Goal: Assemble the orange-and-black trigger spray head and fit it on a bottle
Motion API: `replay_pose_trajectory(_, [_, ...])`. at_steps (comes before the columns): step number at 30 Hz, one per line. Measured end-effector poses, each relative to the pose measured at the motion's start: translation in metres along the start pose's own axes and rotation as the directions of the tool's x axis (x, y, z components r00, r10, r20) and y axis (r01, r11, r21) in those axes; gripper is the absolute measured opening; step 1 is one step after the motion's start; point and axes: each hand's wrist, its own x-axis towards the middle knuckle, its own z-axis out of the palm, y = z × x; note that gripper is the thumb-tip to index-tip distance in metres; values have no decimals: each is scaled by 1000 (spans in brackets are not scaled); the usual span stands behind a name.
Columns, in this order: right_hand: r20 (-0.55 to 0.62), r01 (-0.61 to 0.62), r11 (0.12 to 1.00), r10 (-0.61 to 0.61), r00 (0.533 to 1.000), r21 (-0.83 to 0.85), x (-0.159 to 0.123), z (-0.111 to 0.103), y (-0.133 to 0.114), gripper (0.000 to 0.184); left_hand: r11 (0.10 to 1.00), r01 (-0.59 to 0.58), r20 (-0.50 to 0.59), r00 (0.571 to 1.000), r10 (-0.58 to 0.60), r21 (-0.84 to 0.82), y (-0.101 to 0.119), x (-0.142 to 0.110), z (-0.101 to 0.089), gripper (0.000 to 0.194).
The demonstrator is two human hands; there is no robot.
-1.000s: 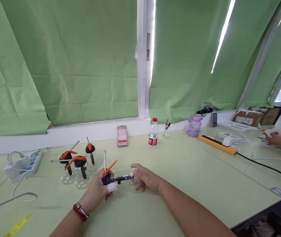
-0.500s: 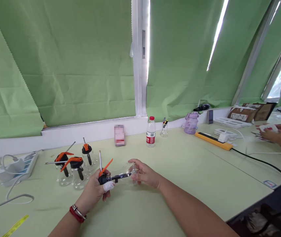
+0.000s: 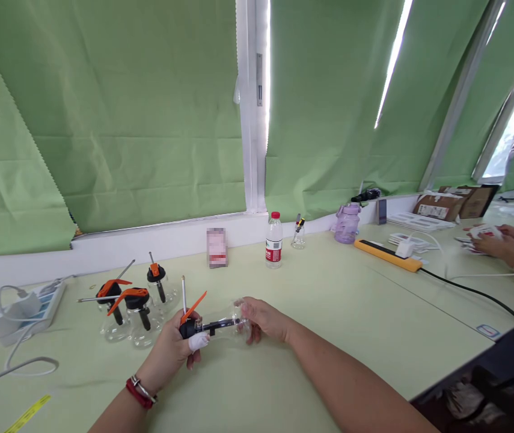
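Right hand [image 3: 268,319]: fingers shifted around the base of the clear bottle [image 3: 224,315] since the earlier frame; grip clasping it.
Left hand [image 3: 176,347]: grip wrapped around its black cap [image 3: 188,329].
Position: sideways between both hands, over the counter [image 3: 329,319].

On the table [image 3: 351,300], with twelve o'clock straight ahead, a red-capped water bottle [image 3: 273,243] stands at twelve, a purple jug [image 3: 347,225] and a yellow power strip [image 3: 387,257] at one, a white power strip [image 3: 49,310] at ten, and a flat yellow band [image 3: 27,415] at nine.
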Motion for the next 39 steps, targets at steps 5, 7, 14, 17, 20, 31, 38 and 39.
replay_pose_trajectory(5, [-45,154,988,-153,987,18,-7,-1,-7,77,1000,-12,-34,999,12,-4,-2,2,-1,40])
replay_pose_trajectory(7, [-52,203,979,-202,978,12,-8,0,-8,77,1000,-17,-35,999,16,-2,-3,2,-2,39])
replay_pose_trajectory(14, [-52,195,979,-192,980,59,-5,0,-5,63,1000,-25,-23,999,25,-19,0,0,-2,38])
replay_pose_trajectory(17, [-59,158,984,-153,986,80,-3,-1,-2,58,999,-32,-24,999,32,-10,0,0,-1,40])
replay_pose_trajectory(20, [-56,139,987,-135,989,81,-2,-2,0,56,1000,-31,-23,999,31,-6,0,0,-1,41])
replay_pose_trajectory(31, [-85,85,996,-82,993,39,2,0,1,57,1000,-18,-3,1000,18,-12,0,0,0,42])
replay_pose_trajectory(38, [-86,53,998,-55,995,-35,3,0,6,64,1000,-15,25,1000,15,21,-3,0,-2,39])
replay_pose_trajectory(39, [-80,52,998,-55,995,-37,3,-1,6,64,1000,-14,24,1000,13,21,-3,1,-2,39])
